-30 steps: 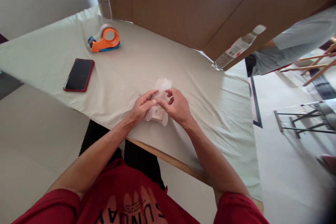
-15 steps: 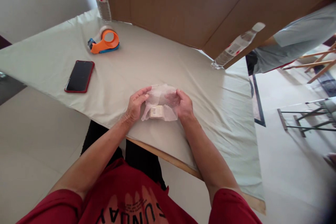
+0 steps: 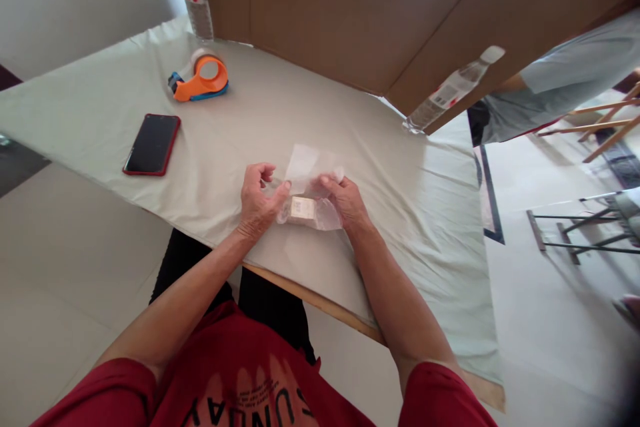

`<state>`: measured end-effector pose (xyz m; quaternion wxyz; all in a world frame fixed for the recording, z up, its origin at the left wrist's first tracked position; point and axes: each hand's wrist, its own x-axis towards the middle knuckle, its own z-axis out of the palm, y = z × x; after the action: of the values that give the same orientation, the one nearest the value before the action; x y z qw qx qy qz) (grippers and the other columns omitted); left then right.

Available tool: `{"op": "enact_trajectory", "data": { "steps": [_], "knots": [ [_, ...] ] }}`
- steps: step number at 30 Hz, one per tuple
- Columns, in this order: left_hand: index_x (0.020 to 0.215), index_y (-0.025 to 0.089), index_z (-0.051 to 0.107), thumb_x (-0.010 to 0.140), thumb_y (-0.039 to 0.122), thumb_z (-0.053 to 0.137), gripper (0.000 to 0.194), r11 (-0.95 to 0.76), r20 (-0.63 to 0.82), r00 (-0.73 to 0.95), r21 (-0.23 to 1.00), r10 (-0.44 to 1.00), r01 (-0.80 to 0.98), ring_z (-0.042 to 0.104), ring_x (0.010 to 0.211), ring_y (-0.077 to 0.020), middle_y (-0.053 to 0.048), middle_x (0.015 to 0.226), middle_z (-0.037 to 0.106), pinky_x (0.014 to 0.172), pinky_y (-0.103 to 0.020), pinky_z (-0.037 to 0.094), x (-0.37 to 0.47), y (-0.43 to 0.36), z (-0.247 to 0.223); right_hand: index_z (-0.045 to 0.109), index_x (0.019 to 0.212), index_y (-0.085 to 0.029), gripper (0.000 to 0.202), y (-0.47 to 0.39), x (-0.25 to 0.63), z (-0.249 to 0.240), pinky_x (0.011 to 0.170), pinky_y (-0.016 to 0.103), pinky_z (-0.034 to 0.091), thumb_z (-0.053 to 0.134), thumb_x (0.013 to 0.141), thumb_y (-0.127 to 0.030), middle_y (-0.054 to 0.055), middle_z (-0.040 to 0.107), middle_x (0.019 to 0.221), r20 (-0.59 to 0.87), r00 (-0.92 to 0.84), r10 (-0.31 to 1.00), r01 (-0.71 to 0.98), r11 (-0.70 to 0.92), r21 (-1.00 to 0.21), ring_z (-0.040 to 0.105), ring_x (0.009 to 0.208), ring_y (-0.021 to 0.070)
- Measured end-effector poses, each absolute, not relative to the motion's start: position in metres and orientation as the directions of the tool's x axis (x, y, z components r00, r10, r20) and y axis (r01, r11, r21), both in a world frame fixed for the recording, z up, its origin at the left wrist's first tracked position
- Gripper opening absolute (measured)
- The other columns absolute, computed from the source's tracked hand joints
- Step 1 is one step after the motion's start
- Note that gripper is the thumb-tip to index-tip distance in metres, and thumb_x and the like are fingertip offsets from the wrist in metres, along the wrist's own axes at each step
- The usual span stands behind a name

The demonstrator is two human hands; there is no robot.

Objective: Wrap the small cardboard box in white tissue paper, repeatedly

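A small pale box (image 3: 303, 210) with printing on its top lies inside a clear plastic bag (image 3: 328, 215) near the front edge of the cloth-covered table (image 3: 240, 113). Part of the plastic stands up behind the box. My right hand (image 3: 346, 197) pinches the plastic at the right of the box. At the left, my left hand (image 3: 260, 199) has its fingers curled and apart, with the thumb tip touching the plastic just above the box's left end.
An orange and blue tape dispenser (image 3: 203, 80) and a red-edged phone (image 3: 152, 145) lie at the left. Plastic bottles (image 3: 197, 3) (image 3: 450, 93) stand by a large cardboard panel (image 3: 340, 7). A person's grey sleeve (image 3: 575, 73) shows at the right.
The upper part of the plastic has risen and spread behind the box. My left fingers have come off its upper left edge; my right hand has shifted its hold inward. The box has turned slightly.
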<state>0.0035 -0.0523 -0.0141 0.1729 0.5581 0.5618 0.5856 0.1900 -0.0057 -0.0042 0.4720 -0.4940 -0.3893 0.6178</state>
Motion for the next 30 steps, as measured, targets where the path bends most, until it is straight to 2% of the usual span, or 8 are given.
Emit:
{"op": "enact_trajectory", "data": {
  "steps": [5,9,12,17,22,25,27,30],
  "knots": [
    [0.093,0.019,0.065,0.075,0.038,0.075,0.028,-0.268,0.405,-0.065,0.707,0.912,0.654,0.063,0.094,-0.0248,-0.009,0.095,0.070,0.092,-0.041,0.051,0.003,-0.045,0.000,0.073,0.079,-0.022,0.049,-0.009,0.187,0.001,0.079,0.034,0.056,0.090,0.055,-0.061,0.004,0.078,0.083,-0.209,-0.204,0.957,-0.208,-0.251,-0.945,0.071,0.080,0.0205],
    [0.086,0.019,0.067,0.075,0.019,0.063,0.011,-0.076,0.177,-0.079,0.729,0.981,0.680,0.064,0.080,-0.0208,-0.005,0.084,0.071,0.081,-0.036,0.051,0.000,-0.033,0.015,0.073,0.078,-0.021,0.051,-0.008,0.192,-0.001,0.075,0.032,0.054,0.083,0.063,-0.069,0.003,0.076,0.080,-0.150,-0.184,0.972,-0.125,-0.174,-0.977,0.068,0.076,0.0178],
    [0.076,0.020,0.064,0.078,0.018,0.055,0.010,0.008,0.092,-0.127,0.779,0.988,0.627,0.059,0.068,-0.0173,-0.001,0.071,0.067,0.073,-0.032,0.049,-0.007,-0.032,0.022,0.073,0.078,-0.020,0.052,-0.005,0.197,-0.003,0.066,0.027,0.050,0.081,0.065,-0.070,0.001,0.072,0.072,-0.081,-0.069,0.994,-0.037,-0.084,-0.996,0.063,0.067,0.0138],
    [0.084,0.019,0.066,0.076,0.043,0.073,0.025,-0.099,0.163,-0.034,0.733,0.986,0.673,0.063,0.080,-0.0219,-0.006,0.090,0.070,0.079,-0.037,0.051,-0.010,-0.043,0.021,0.075,0.083,-0.021,0.055,-0.006,0.194,-0.001,0.064,0.027,0.053,0.082,0.063,-0.071,0.003,0.075,0.077,-0.160,-0.093,0.983,-0.121,-0.171,-0.978,0.068,0.071,0.0156],
    [0.106,0.021,0.065,0.070,0.040,0.082,0.044,-0.144,0.268,-0.044,0.642,0.963,0.753,0.065,0.093,-0.0261,-0.011,0.109,0.066,0.083,-0.038,0.052,0.003,-0.044,0.021,0.075,0.090,-0.022,0.043,-0.012,0.186,0.007,0.072,0.029,0.057,0.086,0.069,-0.058,0.002,0.076,0.080,-0.129,-0.078,0.989,-0.146,-0.139,-0.979,0.070,0.073,0.0151],
    [0.105,0.019,0.065,0.073,0.031,0.079,0.038,-0.167,0.279,-0.001,0.578,0.960,0.798,0.064,0.100,-0.0309,-0.013,0.106,0.066,0.088,-0.042,0.051,0.012,-0.035,0.027,0.076,0.091,-0.023,0.037,-0.012,0.185,0.013,0.076,0.028,0.056,0.088,0.069,-0.050,0.000,0.076,0.081,-0.008,-0.061,0.998,-0.101,-0.014,-0.995,0.069,0.072,0.0138],
    [0.096,0.019,0.065,0.078,0.021,0.071,0.019,-0.160,0.249,0.019,0.561,0.968,0.812,0.065,0.097,-0.0317,-0.012,0.095,0.067,0.089,-0.043,0.049,0.014,-0.029,0.029,0.076,0.087,-0.022,0.032,-0.010,0.184,0.016,0.076,0.028,0.056,0.086,0.072,-0.049,0.000,0.075,0.080,0.048,-0.069,0.996,-0.078,0.042,-0.996,0.069,0.071,0.0137],
    [0.076,0.020,0.062,0.079,0.013,0.060,0.008,-0.117,0.215,-0.029,0.633,0.976,0.765,0.066,0.083,-0.0278,-0.008,0.078,0.066,0.085,-0.042,0.049,0.008,-0.023,0.029,0.075,0.079,-0.021,0.033,-0.006,0.186,0.017,0.065,0.026,0.054,0.079,0.078,-0.054,0.001,0.073,0.074,0.072,-0.058,0.996,-0.053,0.069,-0.996,0.067,0.066,0.0127]
  ]
}}
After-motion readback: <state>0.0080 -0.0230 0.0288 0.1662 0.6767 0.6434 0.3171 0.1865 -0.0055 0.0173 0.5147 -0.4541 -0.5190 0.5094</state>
